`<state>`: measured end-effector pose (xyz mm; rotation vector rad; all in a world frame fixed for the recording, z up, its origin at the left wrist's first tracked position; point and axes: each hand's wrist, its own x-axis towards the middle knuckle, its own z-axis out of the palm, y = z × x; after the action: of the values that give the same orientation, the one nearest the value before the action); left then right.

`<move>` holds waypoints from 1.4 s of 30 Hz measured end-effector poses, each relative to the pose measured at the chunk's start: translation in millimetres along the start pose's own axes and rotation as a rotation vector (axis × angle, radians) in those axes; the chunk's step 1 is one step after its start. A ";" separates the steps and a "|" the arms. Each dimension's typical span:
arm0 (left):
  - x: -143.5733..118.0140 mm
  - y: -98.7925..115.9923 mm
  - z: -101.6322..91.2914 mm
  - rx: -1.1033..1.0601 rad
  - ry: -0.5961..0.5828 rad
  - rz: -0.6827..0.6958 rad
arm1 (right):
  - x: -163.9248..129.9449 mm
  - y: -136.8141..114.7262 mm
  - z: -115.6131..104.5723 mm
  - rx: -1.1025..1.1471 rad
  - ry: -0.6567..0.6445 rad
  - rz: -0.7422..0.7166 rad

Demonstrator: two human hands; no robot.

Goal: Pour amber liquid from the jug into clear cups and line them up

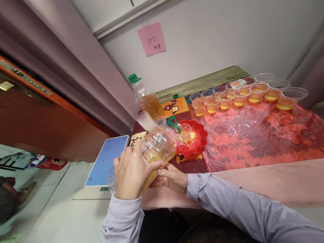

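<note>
The left hand (130,172) wraps over the top of a large clear bottle (154,150), fingers closed around its body. The right hand (171,178) supports the bottle from below, fingers curled against its underside. The bottle is tilted, neck pointing toward a small cup (185,132) standing in a red tray (196,143) on the table (204,81). It holds amber liquid and has a green handle ring at the neck.
</note>
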<state>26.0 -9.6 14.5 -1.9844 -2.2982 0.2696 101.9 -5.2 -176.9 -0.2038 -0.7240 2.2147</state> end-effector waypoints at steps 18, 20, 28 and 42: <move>1.0 -0.5 0.5 -0.005 -0.011 -0.005 | -0.2 -0.5 -0.5 0.001 -0.005 0.005; 1.2 -1.2 1.5 -0.008 -0.008 0.002 | 0.0 -1.0 -0.2 0.004 -0.007 0.006; 2.5 -2.3 5.4 -0.019 0.019 0.006 | -0.2 -1.0 0.8 0.010 0.006 0.005; 8.1 -17.5 28.7 -0.151 0.165 0.037 | 0.1 -3.6 -2.0 -0.071 0.053 -0.006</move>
<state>2.6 -6.1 -10.5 -2.0335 -2.2402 -0.0658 104.8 -2.4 -176.5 -0.2949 -0.7734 2.1716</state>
